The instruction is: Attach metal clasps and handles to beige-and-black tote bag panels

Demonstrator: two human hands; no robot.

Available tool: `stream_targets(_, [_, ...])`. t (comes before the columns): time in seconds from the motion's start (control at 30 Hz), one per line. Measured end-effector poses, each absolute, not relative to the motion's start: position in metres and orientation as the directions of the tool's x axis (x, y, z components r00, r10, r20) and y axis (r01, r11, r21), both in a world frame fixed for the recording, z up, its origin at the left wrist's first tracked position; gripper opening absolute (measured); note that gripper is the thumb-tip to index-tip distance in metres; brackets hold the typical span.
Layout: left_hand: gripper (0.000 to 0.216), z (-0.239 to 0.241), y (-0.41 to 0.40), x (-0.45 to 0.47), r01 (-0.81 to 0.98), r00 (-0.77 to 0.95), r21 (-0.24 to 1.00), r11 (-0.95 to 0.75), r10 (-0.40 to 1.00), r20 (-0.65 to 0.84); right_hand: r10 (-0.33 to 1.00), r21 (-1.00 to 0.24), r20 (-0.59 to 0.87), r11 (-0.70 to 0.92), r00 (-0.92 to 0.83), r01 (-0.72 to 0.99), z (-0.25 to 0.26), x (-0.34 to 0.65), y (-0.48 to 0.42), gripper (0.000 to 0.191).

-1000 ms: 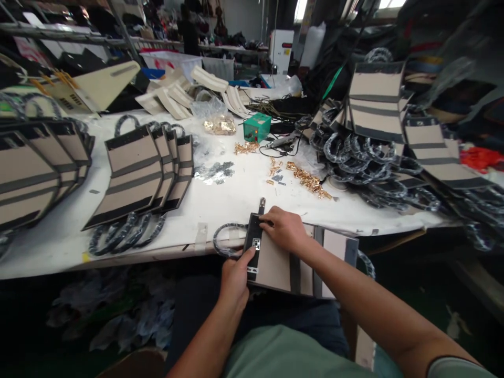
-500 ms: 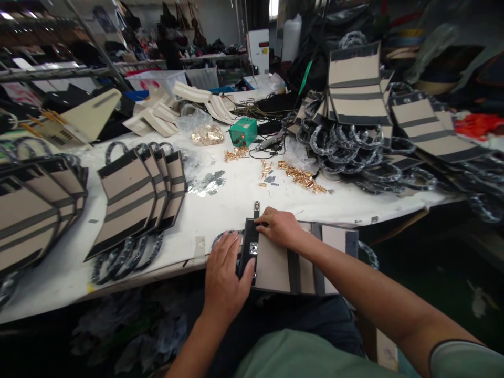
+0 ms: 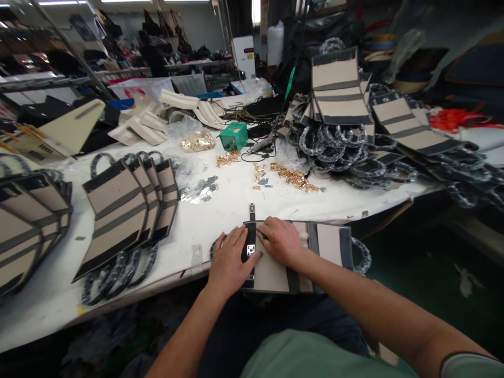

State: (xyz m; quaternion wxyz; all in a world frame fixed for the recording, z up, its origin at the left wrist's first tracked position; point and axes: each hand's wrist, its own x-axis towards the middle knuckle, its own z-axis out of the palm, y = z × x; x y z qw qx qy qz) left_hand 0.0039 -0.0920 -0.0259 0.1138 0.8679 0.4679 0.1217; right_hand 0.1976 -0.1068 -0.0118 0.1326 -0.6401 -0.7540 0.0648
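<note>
Resting at the dark end of a beige-and-black panel (image 3: 271, 274): left hand (image 3: 230, 261) flat, thumb apart from fingers; right hand (image 3: 282, 242) curled, can't tell if its grip is closed on anything. Panel straddles near edge of the table (image 3: 224, 212), loop handle (image 3: 362, 269) sticking out past it. White surface shows between panel and gold fittings (image 3: 293, 176). Label (image 3: 249, 56) on white cabinet (image 3: 241, 62) too small to read.

One panel (image 3: 271, 273) in front, four panels (image 3: 116, 207) fanned left of centre, one green box (image 3: 233, 137)
</note>
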Motion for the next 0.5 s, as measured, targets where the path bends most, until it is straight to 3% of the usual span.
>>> stream_targets(0.5, [0.056, -0.036, -0.083, -0.003, 0.775, 0.539, 0.27, -0.571, 0.821, 0.187, 0.962, -0.312, 0.274, 0.094, -0.005, 0.946, -0.028, 0.173, -0.11, 0.013])
